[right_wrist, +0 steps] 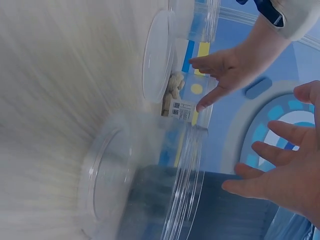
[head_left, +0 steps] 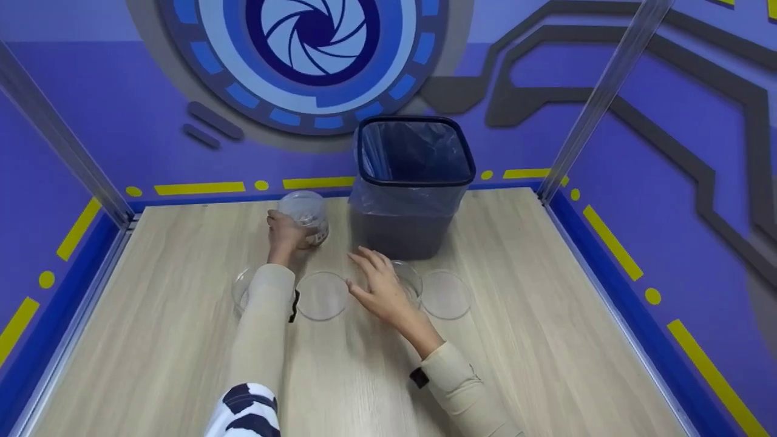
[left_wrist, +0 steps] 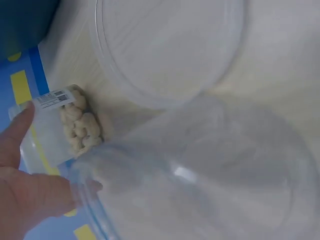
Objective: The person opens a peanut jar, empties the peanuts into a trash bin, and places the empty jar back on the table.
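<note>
A small clear plastic jar (head_left: 305, 206) stands toward the back of the table, left of the bin. In the left wrist view the jar (left_wrist: 45, 142) has a white barcode label and pale beige lumpy pieces at its bottom. My left hand (head_left: 284, 233) grips it from the left side, thumb and fingers spread across its wall. My right hand (head_left: 385, 291) holds nothing, fingers extended and apart, above a clear round container (head_left: 414, 280). In the right wrist view that container (right_wrist: 107, 170) appears close below the right hand (right_wrist: 287, 167).
A second clear round container (head_left: 240, 290) lies partly under the left forearm. Two clear discs, one in the middle (head_left: 322, 296) and one at right (head_left: 447, 295), lie flat on the wooden table (head_left: 546, 340). A dark bin (head_left: 397, 233) with a plastic liner stands at the back wall.
</note>
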A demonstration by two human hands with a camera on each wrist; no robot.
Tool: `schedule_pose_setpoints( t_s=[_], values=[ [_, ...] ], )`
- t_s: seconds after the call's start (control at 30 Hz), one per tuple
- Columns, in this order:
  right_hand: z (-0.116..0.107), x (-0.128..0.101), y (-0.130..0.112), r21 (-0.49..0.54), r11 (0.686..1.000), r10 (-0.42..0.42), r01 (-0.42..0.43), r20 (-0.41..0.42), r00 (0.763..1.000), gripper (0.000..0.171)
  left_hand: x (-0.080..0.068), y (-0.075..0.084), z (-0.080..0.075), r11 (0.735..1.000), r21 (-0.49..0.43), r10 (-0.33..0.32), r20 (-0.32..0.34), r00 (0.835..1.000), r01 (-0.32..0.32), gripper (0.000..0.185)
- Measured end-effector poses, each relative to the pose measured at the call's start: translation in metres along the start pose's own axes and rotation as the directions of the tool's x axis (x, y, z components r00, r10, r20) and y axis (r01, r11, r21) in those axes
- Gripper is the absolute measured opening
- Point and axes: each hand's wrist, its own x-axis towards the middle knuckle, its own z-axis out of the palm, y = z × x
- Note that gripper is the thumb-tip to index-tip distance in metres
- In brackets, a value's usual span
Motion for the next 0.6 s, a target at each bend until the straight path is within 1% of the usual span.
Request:
schedule_pose_setpoints(
  t_s=[0.1,0.13,0.2,0.3,0.4,0.53,0.6],
  values=[
    [-0.001,0.0,0.0,0.0,1.0,0.002,-0.002,0.0,1.0,0.052,0.003,-0.005,0.001,0.99,-0.143,-0.013,-0.009,1.0,0.012,0.112],
    [-0.001,0.001,0.0,0.002,1.0,0.001,-0.001,0.0,1.0,0.052,0.004,-0.005,0.001,0.984,-0.176,-0.024,-0.01,1.0,0.022,0.11],
    [-0.002,0.001,0.0,0.003,1.0,0.002,-0.002,-0.002,1.0,0.052,0.005,-0.003,0.001,0.977,-0.21,-0.044,-0.03,0.999,0.036,0.108],
    [-0.004,0.001,0.0,0.003,1.0,0.01,-0.01,-0.007,1.0,0.053,0.007,0.001,0.002,0.986,-0.164,-0.037,-0.083,0.996,0.023,0.107],
    [-0.006,0.001,0.001,0.008,1.0,0.015,-0.015,-0.009,1.0,0.053,0.01,0.005,0.003,0.991,-0.13,0.0,-0.133,0.991,-0.018,0.109],
    [-0.006,0.0,0.001,0.019,1.0,0.013,-0.013,-0.005,1.0,0.053,0.012,0.005,0.005,0.989,-0.133,0.043,-0.157,0.987,-0.064,0.113],
    [-0.006,-0.001,0.001,0.023,1.0,0.012,-0.012,-0.007,1.0,0.053,0.012,0.004,0.005,0.992,-0.098,0.064,-0.165,0.984,-0.081,0.115]
  ],
)
